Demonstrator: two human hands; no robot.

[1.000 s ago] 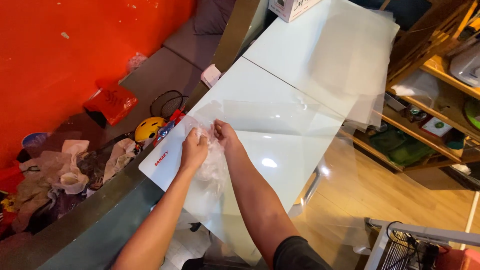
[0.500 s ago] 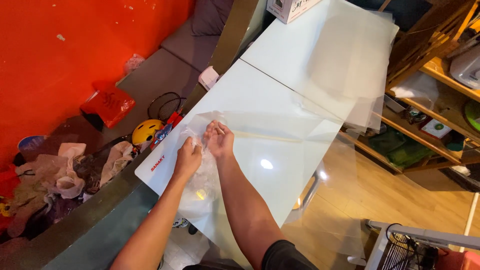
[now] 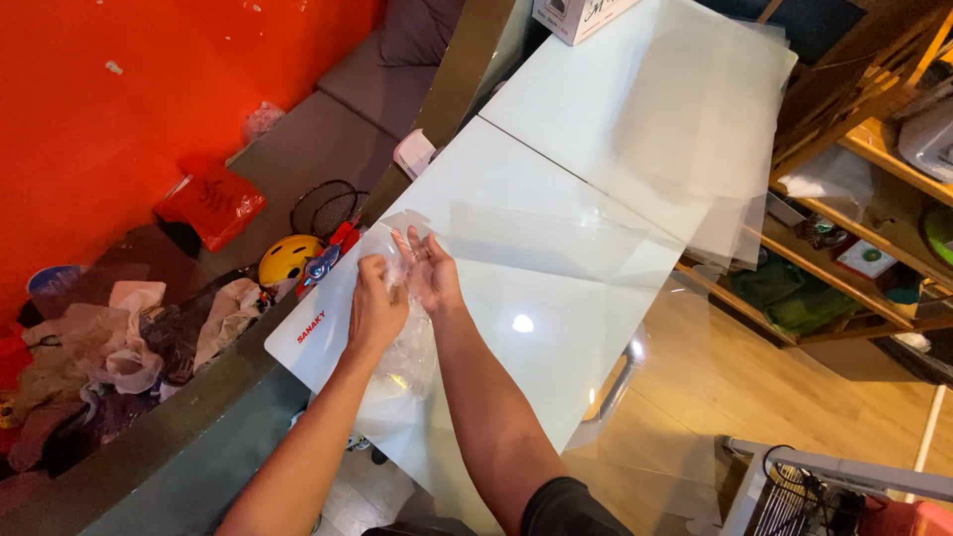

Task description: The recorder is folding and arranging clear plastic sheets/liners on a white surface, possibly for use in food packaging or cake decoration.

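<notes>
A white glossy desk (image 3: 556, 328) runs from the middle of the head view toward 1 o'clock, an orange wall (image 3: 149, 89) at 10 o'clock and wooden shelves (image 3: 874, 199) at 3 o'clock. Both hands meet over the desk's near end on a clear plastic bag (image 3: 402, 352). The left hand (image 3: 375, 308) has its fingers closed, pinching the bag's top; the right hand (image 3: 429, 276) is half open, fingers spread against the film. This looks like working the bag's mouth apart; parting it calls for a firm pinch on each layer. More clear sheets (image 3: 695, 129) lie at 1 o'clock, a box (image 3: 576, 15) at 12. At 9 o'clock sit a yellow helmet (image 3: 288, 260) and crumpled cloths (image 3: 129, 337), well apart from the hands.
</notes>
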